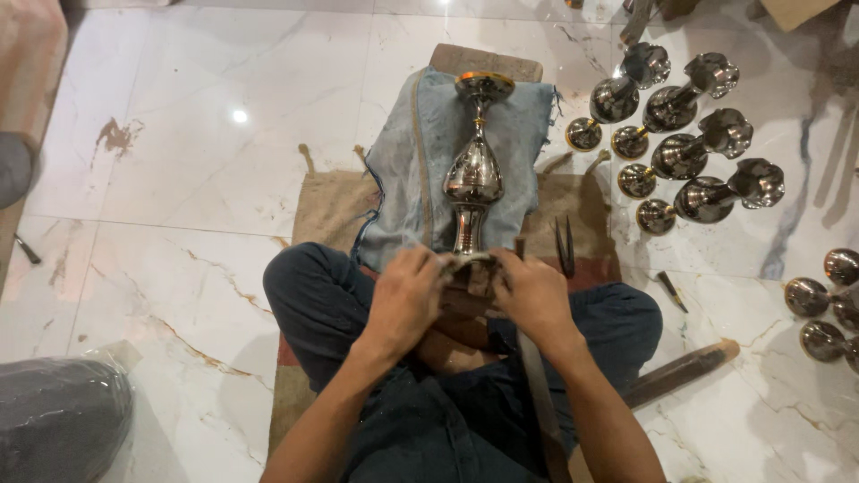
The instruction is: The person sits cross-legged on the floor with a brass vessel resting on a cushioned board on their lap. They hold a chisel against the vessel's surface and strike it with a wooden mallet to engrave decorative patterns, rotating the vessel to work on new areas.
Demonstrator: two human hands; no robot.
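Tall polished silver metal vase [473,174] is laid lengthwise on folded blue cloth [420,152] over a block, likely for cushioning, its near base clamped by fingers of left hand [407,300] and right hand [534,295].

Metalware workshop, rows of goblets [680,156] (floor-level)

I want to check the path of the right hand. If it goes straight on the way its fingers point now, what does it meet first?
The right hand points inward-left, so it would first meet the shiny engraved metal vase at its near end, which it seems to touch already.
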